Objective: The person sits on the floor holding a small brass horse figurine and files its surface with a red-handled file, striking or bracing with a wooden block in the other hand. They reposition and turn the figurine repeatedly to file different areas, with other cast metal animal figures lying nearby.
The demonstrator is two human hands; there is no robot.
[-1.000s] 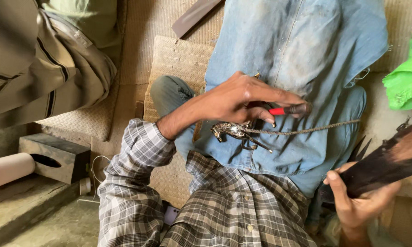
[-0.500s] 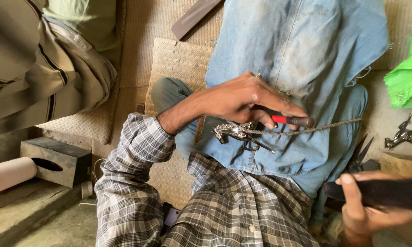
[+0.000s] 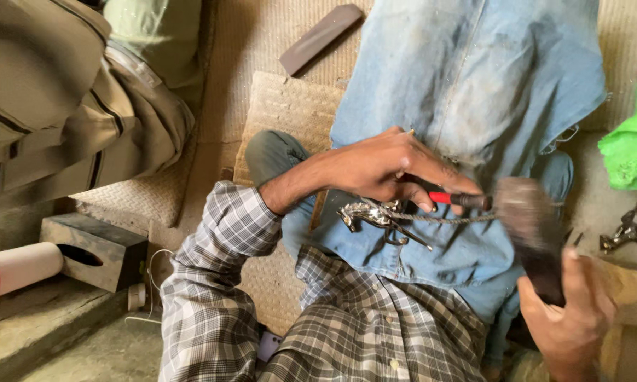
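Your left hand (image 3: 382,166) pinches a red-handled tool (image 3: 449,199) above the metal horse figurine (image 3: 375,213); your right hand (image 3: 569,318), fingers wrapped, swings a dark brush (image 3: 534,230) just right of it.

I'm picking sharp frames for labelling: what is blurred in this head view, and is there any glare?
Head view: the dark brush in the right hand is smeared by motion blur; the left hand and small metal figurine it steadies are sharp; light is soft and even, with only small glints on the figurine.

hands x2 (image 3: 396,170) | metal figurines x2 (image 3: 371,212) | brush x1, blurry (image 3: 534,233)
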